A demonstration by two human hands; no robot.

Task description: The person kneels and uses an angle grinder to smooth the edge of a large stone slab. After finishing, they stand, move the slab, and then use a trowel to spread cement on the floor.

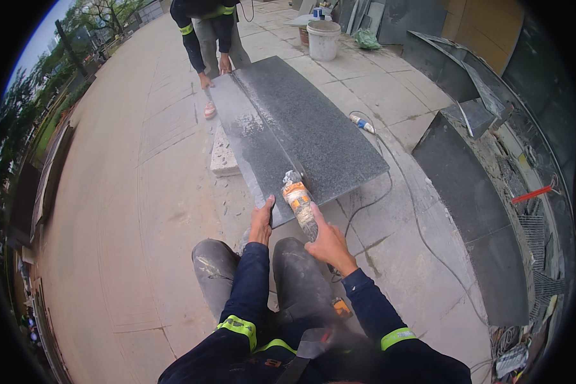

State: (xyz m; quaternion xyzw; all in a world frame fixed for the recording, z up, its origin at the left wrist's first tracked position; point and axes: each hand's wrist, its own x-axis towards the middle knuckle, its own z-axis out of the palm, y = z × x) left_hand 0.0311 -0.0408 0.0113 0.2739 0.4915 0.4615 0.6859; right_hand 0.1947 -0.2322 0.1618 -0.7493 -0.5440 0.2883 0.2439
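A dark grey speckled stone slab (323, 121) lies in front of me, with a straight cut line running along its length. Pale dust coats the strip left of that line. My right hand (331, 243) is closed round the body of an orange, dust-caked angle grinder (299, 203). The grinder's head rests at the line near the slab's near end; its disc is mostly hidden. At the near left corner, my left hand (261, 221) grips the slab's edge, thumb on top. Across from me, a person (212, 32) holds the far left end of the slab with both hands.
A pale block (224, 153) supports the slab's left side, with stone chips around it. To the right, a black cable (422, 237) and a blue-and-white plug connector (362, 123) lie on the paving. Beyond stand a white bucket (324, 41) and dark panels (473, 217).
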